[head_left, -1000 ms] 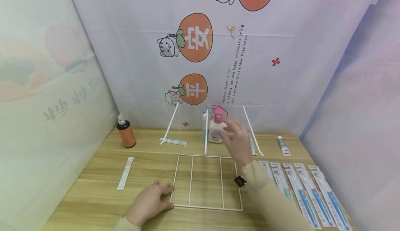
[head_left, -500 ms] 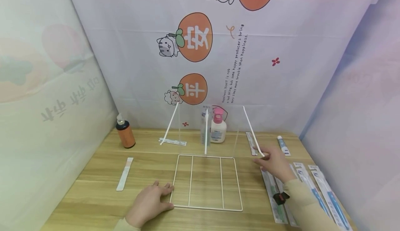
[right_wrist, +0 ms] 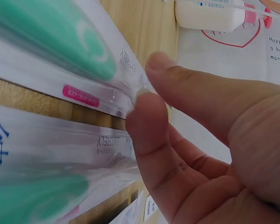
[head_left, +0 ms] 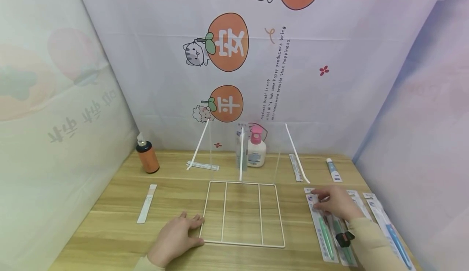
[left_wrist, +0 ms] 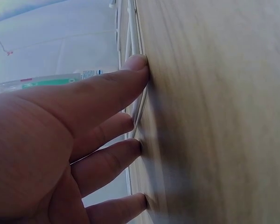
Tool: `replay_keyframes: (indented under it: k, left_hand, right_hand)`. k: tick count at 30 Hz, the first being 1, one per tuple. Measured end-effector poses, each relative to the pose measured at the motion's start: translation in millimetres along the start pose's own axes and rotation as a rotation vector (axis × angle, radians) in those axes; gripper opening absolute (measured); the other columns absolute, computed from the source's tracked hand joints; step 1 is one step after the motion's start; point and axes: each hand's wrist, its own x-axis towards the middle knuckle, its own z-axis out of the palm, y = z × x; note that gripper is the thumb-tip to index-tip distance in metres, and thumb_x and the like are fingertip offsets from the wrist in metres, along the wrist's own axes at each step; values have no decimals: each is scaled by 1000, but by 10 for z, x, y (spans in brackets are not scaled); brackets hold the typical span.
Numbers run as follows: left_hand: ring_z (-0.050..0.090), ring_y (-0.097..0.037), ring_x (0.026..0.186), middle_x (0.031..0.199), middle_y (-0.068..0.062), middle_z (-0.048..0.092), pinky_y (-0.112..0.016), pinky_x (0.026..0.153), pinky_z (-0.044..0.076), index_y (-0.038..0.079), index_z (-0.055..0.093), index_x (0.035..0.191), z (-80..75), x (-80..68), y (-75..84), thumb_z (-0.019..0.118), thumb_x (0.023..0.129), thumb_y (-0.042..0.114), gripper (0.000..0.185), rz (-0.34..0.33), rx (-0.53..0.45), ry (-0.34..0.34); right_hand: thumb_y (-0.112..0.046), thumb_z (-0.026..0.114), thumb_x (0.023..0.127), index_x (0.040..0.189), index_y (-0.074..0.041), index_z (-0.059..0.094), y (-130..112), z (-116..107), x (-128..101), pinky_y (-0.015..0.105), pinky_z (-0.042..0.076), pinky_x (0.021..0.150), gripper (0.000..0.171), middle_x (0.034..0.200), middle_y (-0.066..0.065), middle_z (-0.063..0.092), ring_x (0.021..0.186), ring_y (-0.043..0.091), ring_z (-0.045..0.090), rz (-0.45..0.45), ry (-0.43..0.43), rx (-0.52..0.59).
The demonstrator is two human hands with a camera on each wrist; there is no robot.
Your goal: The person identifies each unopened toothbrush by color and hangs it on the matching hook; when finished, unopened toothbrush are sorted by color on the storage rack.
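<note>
My left hand (head_left: 177,234) rests at the front left corner of a white wire rack (head_left: 242,244), its thumb and fingertips against the wire and the wood. In the left wrist view, the fingers (left_wrist: 107,168) are spread fairly straight at the rack's edge. My right hand (head_left: 337,202) is over the packaged toothbrushes at the right. Its thumb and index finger (right_wrist: 151,121) pinch near the top end of a packaged toothbrush (head_left: 325,234) with a green handle, which lies on the table. A second green packaged toothbrush (right_wrist: 42,196) lies beside it, partly under the wrist.
Inside the rack's back part stands a clear toothbrush pack (head_left: 240,149), near a pink-topped pump bottle (head_left: 256,153). An orange-labelled bottle (head_left: 148,157) stands back left. A toothpaste tube (head_left: 334,170), narrow packets (head_left: 147,204) and a blue toothbrush (head_left: 393,236) lie around.
My right hand has moved from the pink-topped bottle, past the rack's right rod, down to the toothbrush packs and now pinches one. The left hand has stayed at the rack's corner.
</note>
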Motion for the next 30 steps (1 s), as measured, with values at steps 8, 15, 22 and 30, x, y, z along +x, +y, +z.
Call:
replay_keyframes:
  k: [8,15,22,30]
  left_hand:
    - [57,-64,130,137,-7,73,-76,101,48,14,79,133,13,6,0,94,79,41,62,2,1,-6]
    - [57,-64,130,137,-8,73,-75,102,48,14,78,132,1,3,1,94,79,42,62,5,10,-5]
    - [57,-64,130,138,-9,72,-77,102,47,13,78,133,-2,-6,7,94,80,42,62,3,-1,-16]
    - [56,-64,130,139,-9,72,-77,102,47,13,78,133,0,-7,11,94,80,42,63,-3,-10,-15]
  right_hand:
    - [-8,92,81,126,5,75,65,37,38,30,60,63,49,104,15,77,81,18,71,6,24,-66]
    - [-10,91,84,125,4,75,73,49,68,31,60,63,46,104,15,76,74,15,69,69,7,-72]
    - [-17,91,87,126,-1,77,73,49,60,34,61,66,45,111,18,76,82,22,73,35,34,-48]
    - [-24,85,95,135,-1,73,20,19,-19,37,65,74,47,129,28,72,103,38,76,-55,85,-20]
